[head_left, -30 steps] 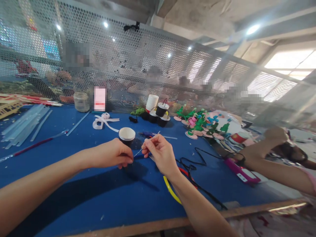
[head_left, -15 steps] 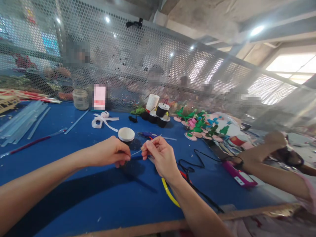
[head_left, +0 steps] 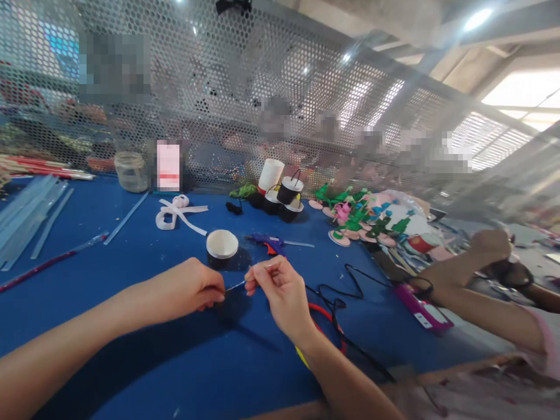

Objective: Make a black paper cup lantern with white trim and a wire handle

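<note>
My left hand (head_left: pixel 195 289) and my right hand (head_left: pixel 280 289) meet over the blue table (head_left: pixel 131 326), both pinched on a thin pale wire or thread (head_left: pixel 236 285) stretched between them. Something small and dark sits under my left fingertips; I cannot make out what it is. Just behind the hands stands a small black cup with a white inside (head_left: pixel 221 248). A blue glue gun (head_left: pixel 266 240) lies behind my right hand.
A perforated metal screen (head_left: pixel 262 87) backs the table. Glue sticks (head_left: pixel 26 213), a glass jar (head_left: pixel 130 171), a pink ribbon bow (head_left: pixel 175 210), stacked cups (head_left: pixel 280 192), green and pink craft pieces (head_left: pixel 359 219), black cord (head_left: pixel 345 291). Another person's arm (head_left: pixel 472 291) rests at right.
The view has tilted down and shifted a little. My hands have drawn slightly closer together and nearer to me, still pinching the thin strand.
</note>
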### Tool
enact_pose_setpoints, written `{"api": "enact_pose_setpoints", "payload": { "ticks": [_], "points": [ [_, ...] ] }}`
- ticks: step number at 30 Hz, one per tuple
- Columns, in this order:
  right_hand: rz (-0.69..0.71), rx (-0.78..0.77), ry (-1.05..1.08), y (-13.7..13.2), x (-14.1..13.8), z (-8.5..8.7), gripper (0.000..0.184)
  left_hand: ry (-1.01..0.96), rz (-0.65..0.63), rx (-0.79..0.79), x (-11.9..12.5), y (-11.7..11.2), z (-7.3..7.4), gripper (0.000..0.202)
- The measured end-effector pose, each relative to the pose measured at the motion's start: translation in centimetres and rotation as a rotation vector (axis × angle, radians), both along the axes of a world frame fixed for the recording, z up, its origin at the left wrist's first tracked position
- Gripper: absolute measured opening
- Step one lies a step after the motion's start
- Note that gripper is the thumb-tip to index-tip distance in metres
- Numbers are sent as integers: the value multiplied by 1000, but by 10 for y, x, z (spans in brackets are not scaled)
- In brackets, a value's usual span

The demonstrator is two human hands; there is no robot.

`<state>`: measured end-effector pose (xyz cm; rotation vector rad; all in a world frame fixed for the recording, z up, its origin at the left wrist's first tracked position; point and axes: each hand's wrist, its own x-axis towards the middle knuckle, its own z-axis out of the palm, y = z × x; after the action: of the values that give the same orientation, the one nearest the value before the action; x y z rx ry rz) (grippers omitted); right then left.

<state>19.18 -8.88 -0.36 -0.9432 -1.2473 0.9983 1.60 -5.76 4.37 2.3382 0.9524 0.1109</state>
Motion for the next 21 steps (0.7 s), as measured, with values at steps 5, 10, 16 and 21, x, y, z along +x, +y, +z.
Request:
{"api": "enact_pose_setpoints", "payload": {
  "ticks": [5,10,16,21],
  "points": [
    [22,90,-73,-1,0,-4,7,-153,21,63,11,-3,-7,22],
    [57,133,-121,0,0,-7,7,-263,59,-70,19,-5,-18,24],
    [84,100,-105,-2,-1,-6,8,-254,45,6,18,-6,-19,23],
    [90,76,-83,-3,-1,-3,8,-240,56,-33,18,-7,-16,22]
  ]
}}
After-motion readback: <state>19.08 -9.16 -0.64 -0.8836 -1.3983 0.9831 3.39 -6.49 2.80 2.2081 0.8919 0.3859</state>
